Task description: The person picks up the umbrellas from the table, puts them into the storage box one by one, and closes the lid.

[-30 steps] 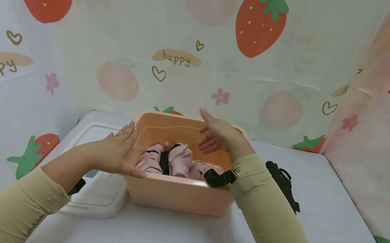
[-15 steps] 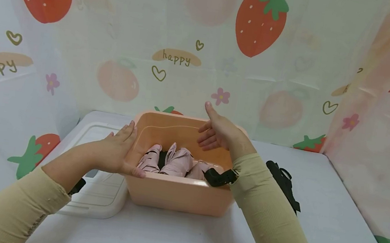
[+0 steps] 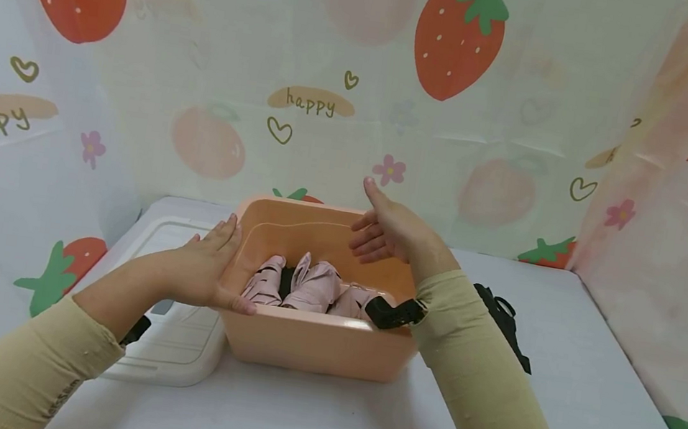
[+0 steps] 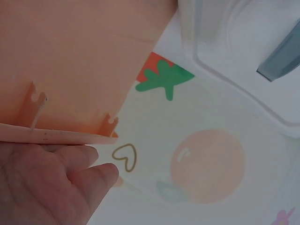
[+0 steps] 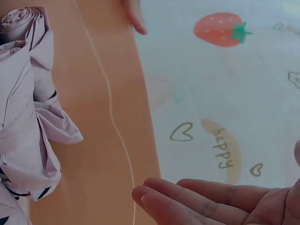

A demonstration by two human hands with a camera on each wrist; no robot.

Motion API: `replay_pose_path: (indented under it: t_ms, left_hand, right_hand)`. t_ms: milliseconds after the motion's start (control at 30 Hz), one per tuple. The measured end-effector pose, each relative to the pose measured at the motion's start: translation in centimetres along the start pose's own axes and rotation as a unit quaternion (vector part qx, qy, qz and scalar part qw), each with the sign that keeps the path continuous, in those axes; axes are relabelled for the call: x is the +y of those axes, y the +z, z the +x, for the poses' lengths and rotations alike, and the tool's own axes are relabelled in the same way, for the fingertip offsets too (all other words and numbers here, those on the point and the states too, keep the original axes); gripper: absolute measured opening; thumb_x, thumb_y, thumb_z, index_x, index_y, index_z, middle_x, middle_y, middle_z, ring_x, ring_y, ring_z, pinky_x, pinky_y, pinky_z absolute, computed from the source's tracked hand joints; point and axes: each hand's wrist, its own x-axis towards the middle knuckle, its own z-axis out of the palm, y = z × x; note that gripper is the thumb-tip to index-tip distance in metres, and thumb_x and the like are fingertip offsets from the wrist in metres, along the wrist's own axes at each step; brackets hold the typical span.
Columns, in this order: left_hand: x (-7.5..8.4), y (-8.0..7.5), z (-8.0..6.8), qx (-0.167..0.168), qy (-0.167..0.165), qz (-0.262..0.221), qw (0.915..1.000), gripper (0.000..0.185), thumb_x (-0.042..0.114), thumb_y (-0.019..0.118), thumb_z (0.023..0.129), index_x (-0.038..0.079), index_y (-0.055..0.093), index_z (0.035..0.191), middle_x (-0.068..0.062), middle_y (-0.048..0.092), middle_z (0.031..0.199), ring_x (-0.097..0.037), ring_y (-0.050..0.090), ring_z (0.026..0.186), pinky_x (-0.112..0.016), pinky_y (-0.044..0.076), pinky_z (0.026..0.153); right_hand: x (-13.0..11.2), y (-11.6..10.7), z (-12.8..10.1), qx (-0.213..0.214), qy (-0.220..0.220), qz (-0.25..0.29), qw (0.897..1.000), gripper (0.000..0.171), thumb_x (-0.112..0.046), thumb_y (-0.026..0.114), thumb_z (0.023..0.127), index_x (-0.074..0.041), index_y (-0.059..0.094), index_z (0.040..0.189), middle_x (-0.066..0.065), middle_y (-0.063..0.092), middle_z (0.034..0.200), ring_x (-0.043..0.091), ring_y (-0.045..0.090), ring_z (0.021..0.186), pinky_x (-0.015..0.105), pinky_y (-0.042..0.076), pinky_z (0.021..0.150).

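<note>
- The folded pink umbrella (image 3: 308, 288) lies loose in the bottom of the peach tub (image 3: 314, 345), which sits mid-table just right of the white lid (image 3: 169, 351).
- My left hand (image 3: 206, 270) lies flat against the tub's left wall, fingers straight, thumb along the near rim, holding nothing.
- My right hand (image 3: 390, 234) hovers over the tub's right side, fingers relaxed and spread, gripping nothing.
- As I judge it, I should brace the tub with the left palm so it doesn't slide.
- A black strap (image 3: 502, 326) lies on the table to the right, clear of the tub.
</note>
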Motion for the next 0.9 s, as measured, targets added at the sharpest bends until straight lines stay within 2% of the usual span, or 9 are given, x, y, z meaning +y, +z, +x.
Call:
replay_pose_path:
  t_ms: [267, 600, 900]
  left_hand:
    - [0.1, 0.0, 0.0, -0.001, -0.002, 0.002, 1.0000, 0.138, 0.083, 0.053, 0.057, -0.011, -0.003, 0.141, -0.026, -0.014, 0.148, -0.039, -0.008, 0.137, -0.060, 0.006, 0.105]
    - [0.1, 0.0, 0.0, -0.002, -0.003, 0.002, 1.0000, 0.138, 0.084, 0.053, 0.057, -0.011, -0.004, 0.141, -0.025, -0.014, 0.148, -0.039, -0.007, 0.137, -0.060, 0.006, 0.105]
    - [0.1, 0.0, 0.0, -0.001, -0.002, 0.003, 1.0000, 0.138, 0.083, 0.053, 0.058, -0.011, -0.004, 0.141, -0.026, -0.014, 0.148, -0.039, -0.007, 0.137, -0.060, 0.006, 0.105]
  right_hand:
    - [0.2, -1.5, -0.6, 0.007, -0.012, 0.005, 1.000, 0.088, -0.070, 0.023, 0.086, 0.005, 0.051, 0.122, 0.024, 0.059, 0.112, 0.034, 0.062, 0.098, 0.044, 0.051, 0.081]
    - [0.8, -4.6, -2.7, 0.019, -0.029, 0.001, 0.999, 0.087, -0.068, 0.023, 0.088, 0.007, 0.048, 0.124, 0.025, 0.057, 0.117, 0.033, 0.060, 0.102, 0.043, 0.050, 0.083]
    - [1.3, -7.0, -4.4, 0.018, -0.050, -0.013, 0.998, 0.089, -0.068, 0.027, 0.086, 0.009, 0.042, 0.130, 0.031, 0.048, 0.126, 0.038, 0.054, 0.111, 0.043, 0.047, 0.088]
